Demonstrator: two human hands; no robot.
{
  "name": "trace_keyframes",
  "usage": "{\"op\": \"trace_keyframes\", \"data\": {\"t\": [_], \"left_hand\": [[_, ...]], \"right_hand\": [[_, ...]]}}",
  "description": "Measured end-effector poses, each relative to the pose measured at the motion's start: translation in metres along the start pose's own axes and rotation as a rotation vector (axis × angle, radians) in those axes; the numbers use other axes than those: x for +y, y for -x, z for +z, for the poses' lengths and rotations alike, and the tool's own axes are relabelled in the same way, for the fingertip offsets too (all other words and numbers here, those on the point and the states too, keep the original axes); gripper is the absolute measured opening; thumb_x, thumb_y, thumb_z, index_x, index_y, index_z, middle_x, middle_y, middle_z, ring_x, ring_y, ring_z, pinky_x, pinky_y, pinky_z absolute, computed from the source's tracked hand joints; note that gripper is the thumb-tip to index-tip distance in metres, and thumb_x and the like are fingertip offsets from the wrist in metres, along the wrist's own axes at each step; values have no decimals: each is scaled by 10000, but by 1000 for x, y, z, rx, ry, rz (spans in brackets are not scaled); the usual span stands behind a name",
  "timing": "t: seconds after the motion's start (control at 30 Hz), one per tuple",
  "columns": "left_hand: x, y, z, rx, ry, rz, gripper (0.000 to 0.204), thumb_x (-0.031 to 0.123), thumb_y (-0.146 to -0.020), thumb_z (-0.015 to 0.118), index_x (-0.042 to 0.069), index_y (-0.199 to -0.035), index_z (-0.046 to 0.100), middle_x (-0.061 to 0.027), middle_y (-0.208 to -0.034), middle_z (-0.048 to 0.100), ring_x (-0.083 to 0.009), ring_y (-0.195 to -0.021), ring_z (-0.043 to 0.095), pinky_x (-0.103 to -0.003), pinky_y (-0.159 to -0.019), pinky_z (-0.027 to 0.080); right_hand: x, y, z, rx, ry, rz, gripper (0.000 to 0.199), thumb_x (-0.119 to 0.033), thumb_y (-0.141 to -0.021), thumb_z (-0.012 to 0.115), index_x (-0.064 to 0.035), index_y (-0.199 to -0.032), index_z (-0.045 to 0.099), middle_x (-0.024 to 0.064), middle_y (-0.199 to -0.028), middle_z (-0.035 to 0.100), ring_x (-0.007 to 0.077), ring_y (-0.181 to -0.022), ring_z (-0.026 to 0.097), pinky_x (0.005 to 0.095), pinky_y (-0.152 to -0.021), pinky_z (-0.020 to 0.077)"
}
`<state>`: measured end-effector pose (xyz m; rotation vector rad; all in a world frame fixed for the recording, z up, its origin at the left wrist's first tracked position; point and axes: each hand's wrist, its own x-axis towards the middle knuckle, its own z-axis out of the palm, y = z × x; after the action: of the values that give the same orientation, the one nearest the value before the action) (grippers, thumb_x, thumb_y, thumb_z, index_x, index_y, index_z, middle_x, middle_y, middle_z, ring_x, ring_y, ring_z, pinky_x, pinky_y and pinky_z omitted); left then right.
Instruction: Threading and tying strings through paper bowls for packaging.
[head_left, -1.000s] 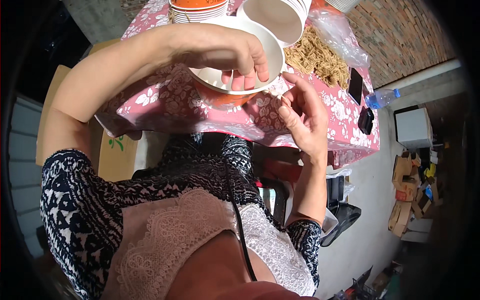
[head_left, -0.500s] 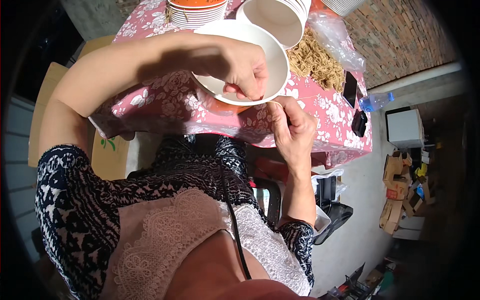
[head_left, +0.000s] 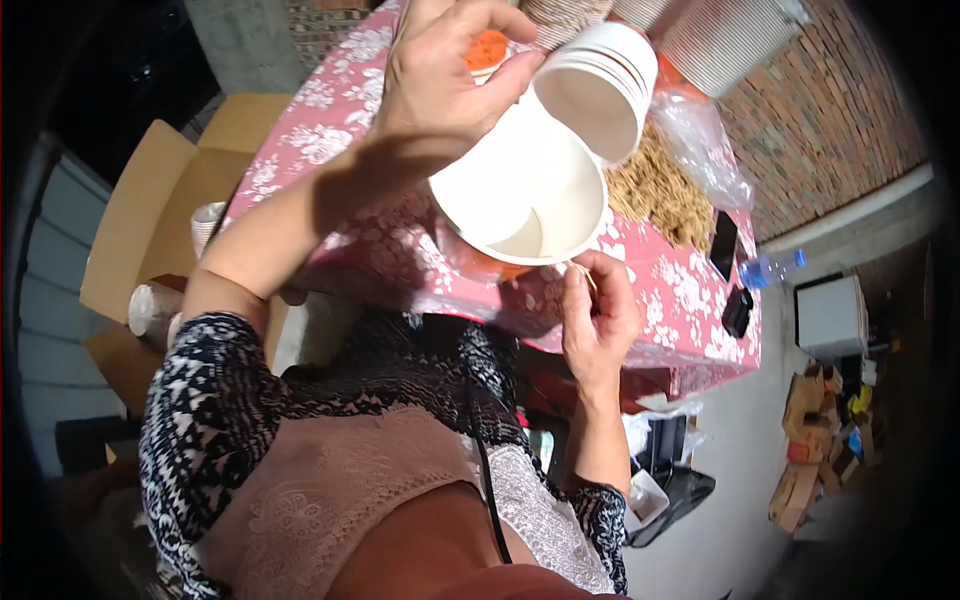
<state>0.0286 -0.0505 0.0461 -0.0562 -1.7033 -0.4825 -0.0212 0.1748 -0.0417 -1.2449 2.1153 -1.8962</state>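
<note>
At the upper centre of the frame, the left hand [head_left: 450, 80] is held over the far side of a white-lined paper bowl [head_left: 572, 200], its thumb and forefinger parted and nothing seen between them. Just below the bowl's near rim, right of centre, a pale strand [head_left: 586, 273] is pinched between thumb and forefinger of the right hand [head_left: 600, 315]. The bowl is set on a pink floral tablecloth [head_left: 690, 292], beside nested white tubs [head_left: 590, 105] and tangled tan cord [head_left: 662, 195] at upper right.
</note>
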Motion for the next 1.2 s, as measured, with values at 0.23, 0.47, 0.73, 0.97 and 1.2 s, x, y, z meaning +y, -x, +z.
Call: {"op": "trace_keyframes", "data": {"t": [0.23,0.47,0.73,0.97,1.2], "left_hand": [[-30,2,5,91,-99,-28,276,96,-750,799,61,-972,638,-89,-1092,532,-207,-1009,536,-315,-860,453],[-27,4,14,-13,-168,55,510,224,-630,882,69,-1031,606,-126,-1102,450,-306,-1081,419,-437,-954,335],[-17,10,16,-58,-247,126,482,160,-661,797,80,-1093,597,-133,-1095,449,-319,-1066,416,-453,-910,322],[-23,-4,1,-519,175,-199,114,125,-837,657,21,-874,628,-130,-826,611,-273,-773,601,-372,-664,474],[-25,6,13,-1463,568,-517,429,294,-969,610,-30,-1250,590,-59,-1135,623,-109,-1079,564,-249,-974,443]], "right_hand": [[9,-13,-2,86,140,-204,305,-20,-908,642,30,-1191,539,-13,-614,506,47,-526,470,208,-480,342],[-37,-64,2,-115,378,-370,561,-106,-825,705,-16,-1347,522,105,-637,546,201,-528,551,321,-525,452],[-42,-74,11,-193,418,-401,663,-140,-856,694,-109,-1470,446,45,-639,499,131,-556,493,289,-541,422],[-7,-49,-23,-42,57,-142,398,-72,-959,577,24,-1342,534,1,-742,541,68,-658,492,225,-606,437],[12,-6,-8,45,-202,55,247,-84,-978,578,24,-1197,538,-36,-757,503,51,-687,461,204,-630,409]]}}
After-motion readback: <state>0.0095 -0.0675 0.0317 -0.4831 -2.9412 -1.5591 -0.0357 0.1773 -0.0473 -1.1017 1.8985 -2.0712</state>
